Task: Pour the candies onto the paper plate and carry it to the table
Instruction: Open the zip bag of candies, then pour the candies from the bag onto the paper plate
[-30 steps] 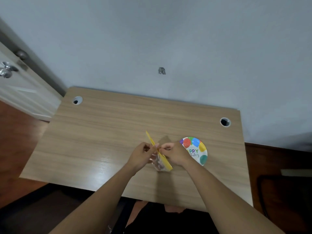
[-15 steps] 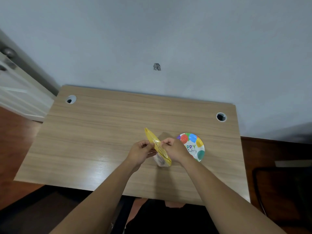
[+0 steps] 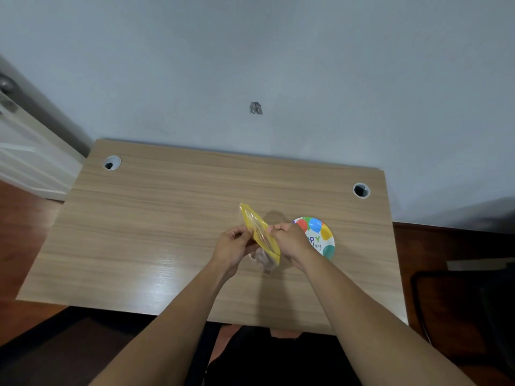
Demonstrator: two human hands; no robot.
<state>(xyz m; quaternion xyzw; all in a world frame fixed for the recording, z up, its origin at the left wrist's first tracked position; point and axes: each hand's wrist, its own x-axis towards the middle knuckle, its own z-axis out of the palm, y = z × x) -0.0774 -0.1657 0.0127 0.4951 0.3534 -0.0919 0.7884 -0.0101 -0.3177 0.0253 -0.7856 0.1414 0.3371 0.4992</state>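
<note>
A clear candy bag [image 3: 260,235] with a yellow zip top hangs over the wooden desk [image 3: 167,218], its mouth pulled apart. My left hand [image 3: 234,246] pinches one side of the zip top and my right hand [image 3: 288,238] pinches the other. Pale candies show through the plastic at the bag's bottom, below my hands. Just right of my right hand lies a small paper plate [image 3: 320,235] printed with coloured balloons, flat on the desk; my wrist hides its left part.
Round cable holes sit at the desk's back left [image 3: 111,162] and back right [image 3: 361,190]. A grey wall stands right behind the desk. A white door [image 3: 25,151] is at far left, a dark chair [image 3: 462,302] at right.
My hands have pulled the yellow zip top apart, so the bag's mouth is wider than a second ago. The view has shifted slightly.
</note>
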